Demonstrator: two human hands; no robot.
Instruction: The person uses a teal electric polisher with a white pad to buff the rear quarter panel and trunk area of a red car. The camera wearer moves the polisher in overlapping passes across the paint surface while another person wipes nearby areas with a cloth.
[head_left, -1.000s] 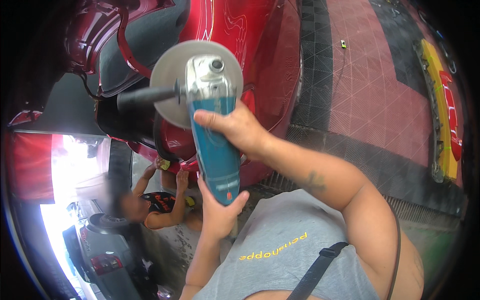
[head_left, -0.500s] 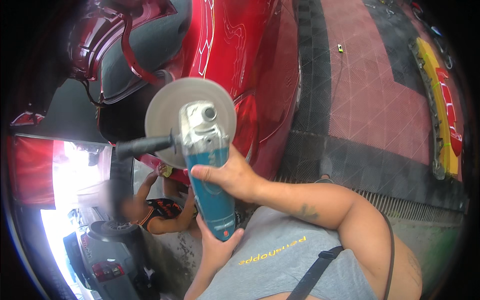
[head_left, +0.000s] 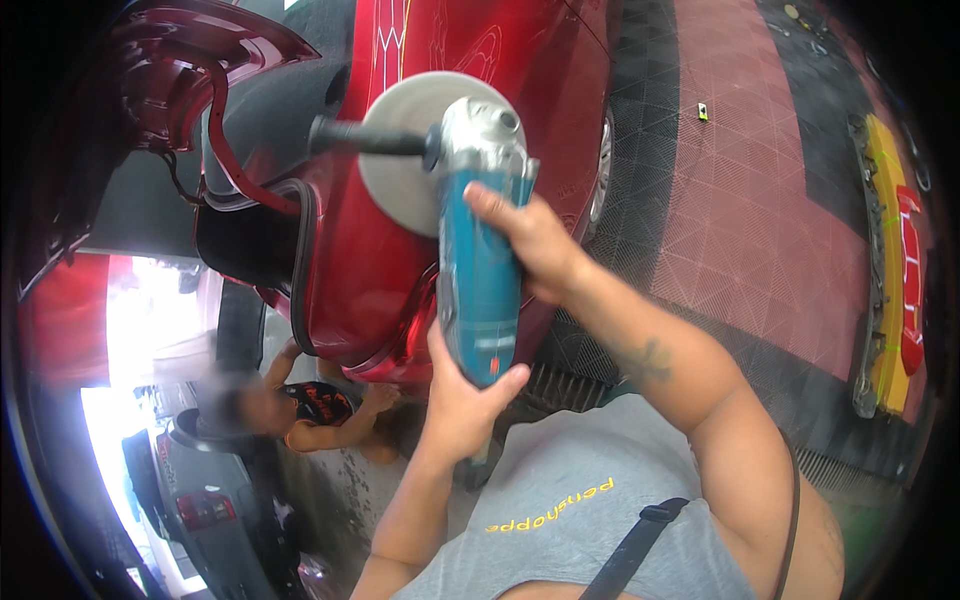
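From where I stood, a grey vehicle (head_left: 200, 475) lay at the far left, and beside it a co-worker (head_left: 325, 408) crouched low near the corner of a red car (head_left: 345, 290). In the middle, the polisher (head_left: 485, 275) was held up in front of that car's bodywork, its black side handle (head_left: 375, 138) pointing left with no hand on it and its pale round pad (head_left: 400, 185) turned toward the paint; whether the pad touched, I couldn't tell. The left hand (head_left: 462, 405) cupped the polisher's near end, its thumb to the right side, its other fingers partly hidden. Farther up, the right hand (head_left: 540, 245) clasped the blue body, thumb across the top. I took it for positioning the pad over the panel; the next move seemed to call for a firm two-handed hold and the pad laid flat along the curve. To the right spread a chequered floor (head_left: 760, 220), then a yellow piece (head_left: 885, 160) with a red panel (head_left: 911, 270).
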